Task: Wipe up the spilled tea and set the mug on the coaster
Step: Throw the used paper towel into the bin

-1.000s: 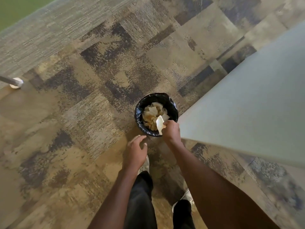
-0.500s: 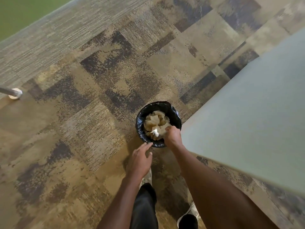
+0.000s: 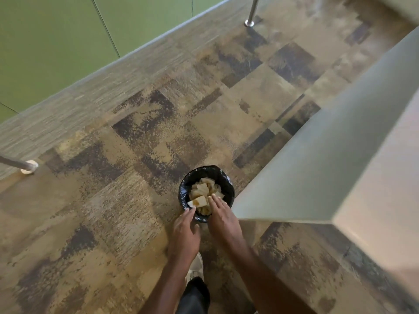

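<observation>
A small round bin with a black liner (image 3: 223, 176) stands on the carpet just in front of my feet. It holds several crumpled, tea-stained paper towels, and the newest stained towel (image 3: 198, 201) lies on top near the front rim. My right hand (image 3: 223, 217) hovers over the bin with flat, spread fingers and holds nothing. My left hand (image 3: 184, 235) is open too, its fingertips at the bin's front-left rim. No mug, coaster or spill is in view.
A pale table (image 3: 340, 168) juts in from the right, its corner right beside the bin. Metal furniture legs stand at the far left (image 3: 28, 165) and top (image 3: 250, 19). A green wall (image 3: 56, 41) runs along the upper left. Patterned carpet covers the floor.
My right hand has let go of the stained paper towel, which now lies in the bin, and its fingers have spread. My left hand has moved up to the rim. The view has tilted upward.
</observation>
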